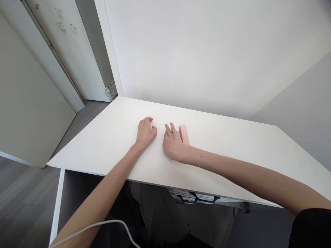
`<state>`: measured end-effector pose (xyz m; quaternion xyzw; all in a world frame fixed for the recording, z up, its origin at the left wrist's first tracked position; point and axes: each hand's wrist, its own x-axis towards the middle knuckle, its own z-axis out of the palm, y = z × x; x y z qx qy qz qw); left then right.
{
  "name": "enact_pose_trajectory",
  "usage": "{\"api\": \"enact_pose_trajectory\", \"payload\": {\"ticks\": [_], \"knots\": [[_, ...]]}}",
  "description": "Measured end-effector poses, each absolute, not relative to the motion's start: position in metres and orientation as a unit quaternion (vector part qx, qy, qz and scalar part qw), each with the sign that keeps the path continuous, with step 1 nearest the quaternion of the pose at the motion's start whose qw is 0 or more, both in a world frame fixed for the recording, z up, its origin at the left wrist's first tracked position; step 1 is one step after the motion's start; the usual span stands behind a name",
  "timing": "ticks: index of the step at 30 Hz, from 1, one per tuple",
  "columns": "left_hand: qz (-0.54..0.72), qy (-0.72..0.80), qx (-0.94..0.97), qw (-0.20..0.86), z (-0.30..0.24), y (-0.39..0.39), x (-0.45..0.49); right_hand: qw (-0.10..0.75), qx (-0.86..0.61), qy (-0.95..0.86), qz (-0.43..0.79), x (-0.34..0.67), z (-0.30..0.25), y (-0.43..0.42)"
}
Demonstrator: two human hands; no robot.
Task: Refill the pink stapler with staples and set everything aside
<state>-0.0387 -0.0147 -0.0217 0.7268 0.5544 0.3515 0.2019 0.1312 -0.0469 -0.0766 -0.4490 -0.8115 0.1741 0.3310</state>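
My left hand (pixel 146 132) rests on the white tabletop with its fingers loosely curved and the thumb apart; nothing shows between them. To its right lies my right hand (pixel 172 142), back upward, two fingers stretched out and spread. Right beside that hand stands a small pink block-like case (pixel 184 134), its lower end partly behind my wrist. A tiny dark bit shows between the right fingers and the case, too small to name. The other right fingers are mostly hidden by the hand.
The white tabletop (pixel 108 137) meets a white wall (pixel 193 51) at the back. Below the front edge are a pair of black-framed glasses or similar dark frames (pixel 198 198). A white cable (pixel 108 222) crosses over my left forearm. Grey flooring (pixel 28 193) shows at left.
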Motion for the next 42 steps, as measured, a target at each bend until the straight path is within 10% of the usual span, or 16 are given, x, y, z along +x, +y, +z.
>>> {"api": "enact_pose_trajectory", "payload": {"ticks": [12, 26, 42], "knots": [[0.354, 0.551, 0.727, 0.206, -0.025, -0.014, -0.041, 0.200, -0.527, -0.820, 0.094, 0.193, -0.073, -0.043], [0.352, 0.550, 0.730, 0.201, -0.027, -0.010, -0.042, -0.154, -0.580, -0.793, -0.102, 0.347, -0.028, -0.071], [0.346, 0.552, 0.731, 0.205, -0.021, -0.012, -0.044, -0.171, -0.555, -0.797, -0.167, 0.429, -0.021, -0.114]]}}
